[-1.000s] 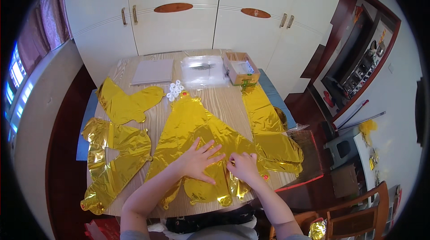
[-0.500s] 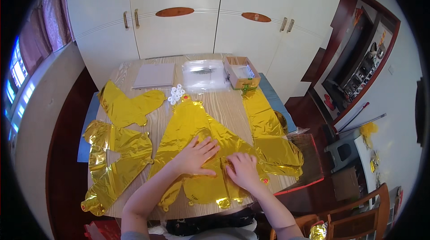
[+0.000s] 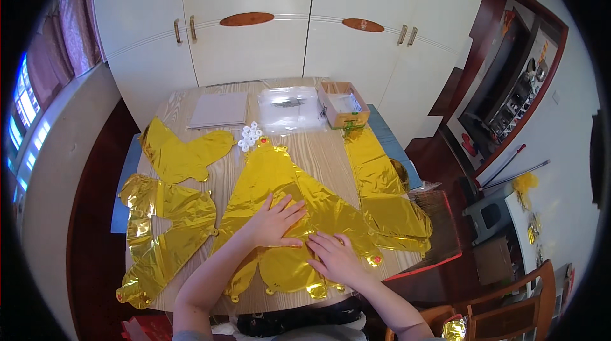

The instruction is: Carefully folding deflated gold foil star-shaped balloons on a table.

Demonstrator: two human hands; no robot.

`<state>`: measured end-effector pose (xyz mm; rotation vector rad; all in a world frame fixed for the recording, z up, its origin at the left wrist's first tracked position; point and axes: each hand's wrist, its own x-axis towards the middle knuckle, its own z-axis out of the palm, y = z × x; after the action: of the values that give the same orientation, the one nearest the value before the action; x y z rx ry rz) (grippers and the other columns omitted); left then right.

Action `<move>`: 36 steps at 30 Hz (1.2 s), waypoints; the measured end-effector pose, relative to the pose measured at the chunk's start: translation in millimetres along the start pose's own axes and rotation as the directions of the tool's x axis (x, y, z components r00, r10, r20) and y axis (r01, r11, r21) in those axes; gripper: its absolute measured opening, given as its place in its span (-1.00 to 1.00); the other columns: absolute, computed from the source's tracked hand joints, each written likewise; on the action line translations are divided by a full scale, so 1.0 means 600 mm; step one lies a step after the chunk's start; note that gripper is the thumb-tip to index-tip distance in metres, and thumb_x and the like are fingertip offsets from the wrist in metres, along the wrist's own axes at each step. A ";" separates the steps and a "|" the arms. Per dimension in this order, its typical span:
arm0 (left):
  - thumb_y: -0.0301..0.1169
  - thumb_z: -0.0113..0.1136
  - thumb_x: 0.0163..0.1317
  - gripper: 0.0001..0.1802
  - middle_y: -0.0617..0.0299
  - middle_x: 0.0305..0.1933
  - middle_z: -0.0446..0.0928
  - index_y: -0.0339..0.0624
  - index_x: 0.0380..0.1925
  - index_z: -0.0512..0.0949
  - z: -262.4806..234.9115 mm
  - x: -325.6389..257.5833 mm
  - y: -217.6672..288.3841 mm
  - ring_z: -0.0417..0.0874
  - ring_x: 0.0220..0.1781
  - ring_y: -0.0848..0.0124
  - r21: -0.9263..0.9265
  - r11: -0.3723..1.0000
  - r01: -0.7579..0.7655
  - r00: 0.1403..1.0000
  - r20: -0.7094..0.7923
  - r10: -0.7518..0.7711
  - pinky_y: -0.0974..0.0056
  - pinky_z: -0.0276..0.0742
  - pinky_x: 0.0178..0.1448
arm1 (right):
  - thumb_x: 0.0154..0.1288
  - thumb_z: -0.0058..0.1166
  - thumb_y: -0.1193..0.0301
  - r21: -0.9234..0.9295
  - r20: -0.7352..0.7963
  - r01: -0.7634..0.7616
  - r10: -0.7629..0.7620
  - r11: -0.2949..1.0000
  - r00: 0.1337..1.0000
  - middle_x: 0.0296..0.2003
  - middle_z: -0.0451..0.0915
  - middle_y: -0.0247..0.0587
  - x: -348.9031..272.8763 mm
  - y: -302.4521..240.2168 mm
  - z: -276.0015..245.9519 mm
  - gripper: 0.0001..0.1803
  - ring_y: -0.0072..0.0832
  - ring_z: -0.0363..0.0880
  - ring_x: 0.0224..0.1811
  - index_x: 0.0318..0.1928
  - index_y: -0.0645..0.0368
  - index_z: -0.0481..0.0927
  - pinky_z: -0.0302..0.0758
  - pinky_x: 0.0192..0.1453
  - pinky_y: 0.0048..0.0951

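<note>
Gold foil balloon [image 3: 280, 194]: lower centre, partly hidden under hands.
Left hand [image 3: 275, 221]: fingers spread flat, gripping nothing.
Right hand [image 3: 336, 258]: flat, pressing the foil.
Surface: wooden table [image 3: 331, 150], near edge cut off.

view: single head-worn fisheye, high above the bench [image 3: 318, 143], tilted steeply down
facing: toward 12 o'clock, where white cupboard doors [image 3: 248, 29] rise behind the bench
nearness: forearms enter from 6 o'clock; the whole benchtop fits in frame
distortion: straight edges bow near the dark round rim
shared view: none, only one picture
</note>
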<state>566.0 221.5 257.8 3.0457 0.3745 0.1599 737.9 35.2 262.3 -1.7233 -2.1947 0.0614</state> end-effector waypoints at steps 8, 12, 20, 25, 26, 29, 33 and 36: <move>0.46 -0.15 0.14 0.01 0.17 0.49 0.14 -0.10 0.36 0.25 0.002 -0.002 0.000 0.06 0.53 0.04 -0.032 0.999 0.004 1.000 -0.027 -0.005 -0.34 -0.15 0.48 | 0.20 0.19 0.16 -0.034 -0.097 -0.228 0.224 0.973 0.970 0.07 0.46 -0.12 -0.018 0.020 -0.038 -0.51 -0.23 0.38 0.19 0.09 0.14 0.52 0.21 0.27 -0.11; 0.47 -0.13 0.11 0.02 0.17 0.48 0.15 -0.09 0.35 0.26 0.001 -0.001 0.000 0.06 0.53 0.05 -0.045 0.999 0.013 1.000 -0.020 -0.014 -0.34 -0.16 0.48 | 0.02 0.34 0.14 -0.036 -0.068 -0.353 0.351 0.935 0.934 -0.06 0.43 -0.18 -0.032 0.044 -0.051 -0.54 -0.16 0.32 0.06 -0.10 0.09 0.59 0.21 0.18 -0.16; 0.48 -0.08 0.06 0.04 0.18 0.47 0.17 -0.07 0.34 0.27 0.004 -0.001 -0.002 0.08 0.52 0.06 -0.029 1.000 0.001 0.999 -0.045 -0.003 -0.35 -0.15 0.48 | 0.05 0.28 0.08 0.024 0.186 -0.422 0.411 0.906 0.893 -0.26 0.49 -0.21 -0.022 0.072 -0.050 -0.62 -0.20 0.40 -0.07 -0.24 0.06 0.56 0.21 0.10 -0.15; 0.48 -0.08 0.06 0.04 0.18 0.47 0.17 -0.07 0.34 0.27 0.007 -0.003 -0.003 0.08 0.52 0.06 -0.016 1.000 0.004 0.999 -0.050 -0.005 -0.35 -0.15 0.48 | 0.12 0.28 0.15 0.360 0.259 -0.531 0.465 0.767 0.847 -0.48 0.50 -0.27 -0.039 0.063 -0.064 -0.46 -0.36 0.45 -0.43 0.06 0.08 0.42 0.35 -0.17 -0.29; 0.48 -0.08 0.06 0.04 0.18 0.47 0.18 -0.06 0.34 0.27 0.008 -0.004 -0.003 0.08 0.52 0.06 -0.015 1.000 0.005 0.999 -0.053 -0.005 -0.35 -0.15 0.48 | 0.14 0.29 0.18 0.459 0.331 -0.571 0.465 0.681 0.821 -0.49 0.49 -0.28 -0.042 0.054 -0.083 -0.42 -0.42 0.44 -0.48 0.11 0.08 0.38 0.36 -0.26 -0.36; 0.48 -0.07 0.06 0.04 0.18 0.47 0.17 -0.06 0.34 0.27 0.007 -0.003 -0.002 0.09 0.51 0.06 -0.029 1.000 0.003 0.999 -0.054 -0.005 -0.35 -0.14 0.47 | 0.18 0.29 0.30 0.673 0.318 -0.510 0.413 0.536 0.853 -0.50 0.48 -0.34 -0.064 0.052 -0.062 -0.38 -0.60 0.38 -0.53 0.20 0.11 0.31 0.32 -0.44 -0.52; 0.48 -0.07 0.06 0.04 0.18 0.48 0.16 -0.06 0.35 0.26 0.008 -0.002 -0.003 0.09 0.52 0.06 -0.004 1.000 -0.008 0.999 -0.052 0.007 -0.35 -0.14 0.47 | 0.21 0.25 0.39 0.807 0.233 -0.403 0.395 0.432 0.889 -0.52 0.44 -0.42 -0.050 -0.003 -0.030 -0.42 -0.69 0.34 -0.50 0.19 0.13 0.30 0.33 -0.44 -0.57; 0.46 -0.05 0.06 0.03 0.19 0.49 0.15 -0.05 0.35 0.26 0.010 -0.002 -0.006 0.08 0.52 0.06 0.001 1.000 -0.008 0.999 -0.035 0.008 -0.35 -0.14 0.48 | 0.23 0.22 0.36 0.626 0.077 -0.288 0.310 0.725 0.948 -0.47 0.53 -0.28 -0.015 -0.064 -0.026 -0.64 -0.43 0.52 -0.45 -0.01 0.15 0.46 0.44 -0.38 -0.38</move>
<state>564.9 224.4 251.4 3.0487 0.3651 0.2142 708.5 14.2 283.9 -1.6161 -1.5643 0.7608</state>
